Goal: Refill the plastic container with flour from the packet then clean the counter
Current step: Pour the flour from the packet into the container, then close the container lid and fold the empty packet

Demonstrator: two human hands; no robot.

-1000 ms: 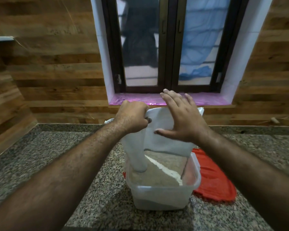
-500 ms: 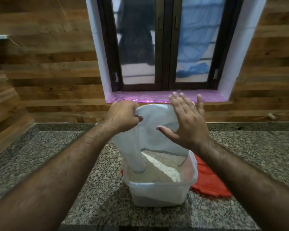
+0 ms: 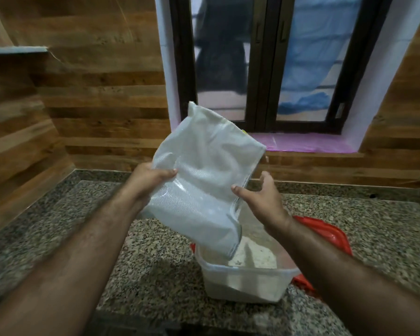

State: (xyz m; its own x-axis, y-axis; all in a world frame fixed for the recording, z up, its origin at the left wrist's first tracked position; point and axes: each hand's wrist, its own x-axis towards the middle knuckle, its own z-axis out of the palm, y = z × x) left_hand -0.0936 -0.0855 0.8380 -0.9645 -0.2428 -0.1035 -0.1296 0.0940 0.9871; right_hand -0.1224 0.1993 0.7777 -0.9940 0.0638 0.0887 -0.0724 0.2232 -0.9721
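While tilted, packet [image 3: 204, 180] between both grips

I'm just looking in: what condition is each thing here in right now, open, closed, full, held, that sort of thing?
Flour packet: tilted mouth-down over the container, held by both hands.
Plastic container: open, lidless, partly filled with flour.
Red lid: off, lying on the counter behind and under the container.
Left hand: grips the packet's left edge.
Right hand: holds the packet's right edge, thumb in front.
Window: closed.
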